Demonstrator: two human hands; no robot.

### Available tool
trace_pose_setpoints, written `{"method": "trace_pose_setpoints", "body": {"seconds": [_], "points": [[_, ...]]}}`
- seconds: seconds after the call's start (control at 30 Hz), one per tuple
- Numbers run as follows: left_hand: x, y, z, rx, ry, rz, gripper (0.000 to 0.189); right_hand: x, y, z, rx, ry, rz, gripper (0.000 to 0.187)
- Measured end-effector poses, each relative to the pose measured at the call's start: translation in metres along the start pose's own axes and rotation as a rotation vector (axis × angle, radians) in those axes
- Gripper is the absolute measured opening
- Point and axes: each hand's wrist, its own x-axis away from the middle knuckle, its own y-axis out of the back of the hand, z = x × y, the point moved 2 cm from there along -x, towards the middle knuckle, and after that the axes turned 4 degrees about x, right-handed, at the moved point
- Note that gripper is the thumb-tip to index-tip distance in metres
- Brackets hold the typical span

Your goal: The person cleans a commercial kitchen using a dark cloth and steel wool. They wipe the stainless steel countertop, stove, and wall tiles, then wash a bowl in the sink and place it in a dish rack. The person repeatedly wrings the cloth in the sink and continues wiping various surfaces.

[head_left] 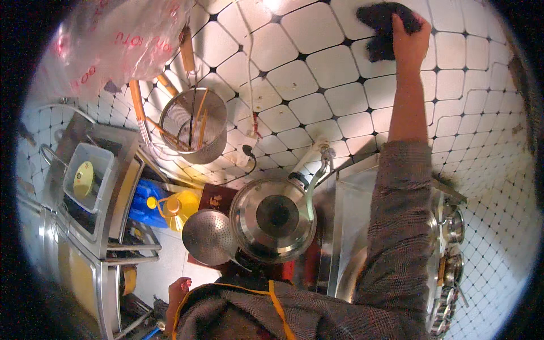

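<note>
My right arm reaches up to the white tiled wall (323, 68). My right hand (410, 40) grips a dark cloth (380, 25) at the wall's upper right, and the cloth is slightly blurred. Low on the left, by my side, my left hand (179, 288) hangs with its fingers curled and nothing visible in them. In front of me stands a round steel pot (255, 199) with a dark round centre on top. A perforated steel skimmer (209, 236) lies beside it. A wall tap (325, 154) carries a pale green hose (312, 195) that ends near the pot's rim.
A wire-mesh basket (193, 123) with wooden-handled utensils hangs on the wall. Clear printed plastic (123, 42) hangs upper left. A yellow oil jug (178, 208) stands near a steel sink unit (106, 221) with a plastic tub (89, 174). Steel containers (454, 227) stand at right.
</note>
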Motion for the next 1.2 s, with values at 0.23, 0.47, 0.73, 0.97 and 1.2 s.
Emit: {"method": "trace_pose_setpoints", "body": {"seconds": [0.23, 0.47, 0.73, 0.97, 1.2], "points": [[0.016, -0.004, -0.011, -0.1, 0.08, -0.018, 0.016, 0.158, -0.025, 0.025, 0.328, -0.022, 0.261, 0.029], [0.013, -0.002, -0.058, -0.087, 0.056, -0.061, 0.016, 0.322, -0.055, 0.025, 0.498, -0.238, 0.551, 0.039], [0.047, 0.03, 0.036, -0.062, 0.191, -0.138, 0.019, 0.419, -0.066, 0.026, 0.249, -0.396, 0.704, 0.038], [0.044, 0.028, -0.061, -0.225, 0.094, -0.16, 0.017, 0.323, -0.077, 0.021, -0.177, -0.59, 0.42, 0.035], [0.012, 0.023, -0.025, -0.051, -0.019, -0.17, 0.019, 0.023, -0.096, 0.1, -0.701, -0.29, 0.356, 0.036]]}}
